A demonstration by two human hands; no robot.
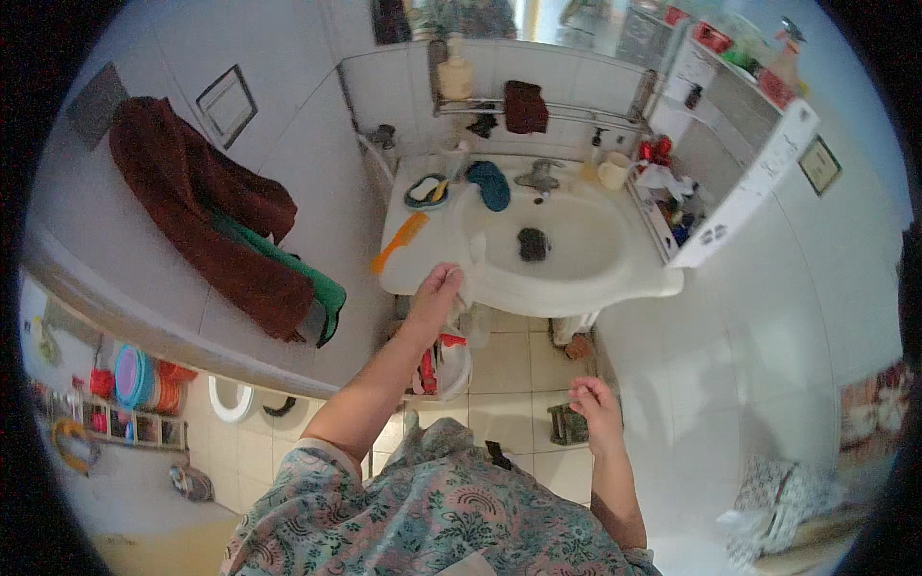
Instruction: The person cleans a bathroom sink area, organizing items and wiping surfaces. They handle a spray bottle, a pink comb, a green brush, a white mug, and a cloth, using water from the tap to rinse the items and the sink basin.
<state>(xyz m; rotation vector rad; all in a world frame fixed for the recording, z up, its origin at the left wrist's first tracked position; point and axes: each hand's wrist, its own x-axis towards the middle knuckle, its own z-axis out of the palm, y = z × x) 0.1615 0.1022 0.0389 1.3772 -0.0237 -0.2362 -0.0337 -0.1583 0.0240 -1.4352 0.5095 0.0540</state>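
My left hand is at the front left edge of a white sink. Its fingers are pinched together by a pale, whitish item, too blurred to name. Lower and to the right, my right hand hangs apart from the sink, fingers loosely curled and nothing visible in them. An orange comb lies on the counter's left side. Behind it are a soap dish and a dark teal cloth-like piece. A dark lump rests in the basin, below the faucet.
A white shelf unit stands right of the sink. Brown towels and a green item hang over the left wall. A cream mug sits by the faucet. Below the sink are a white bin and a dark stool-like object.
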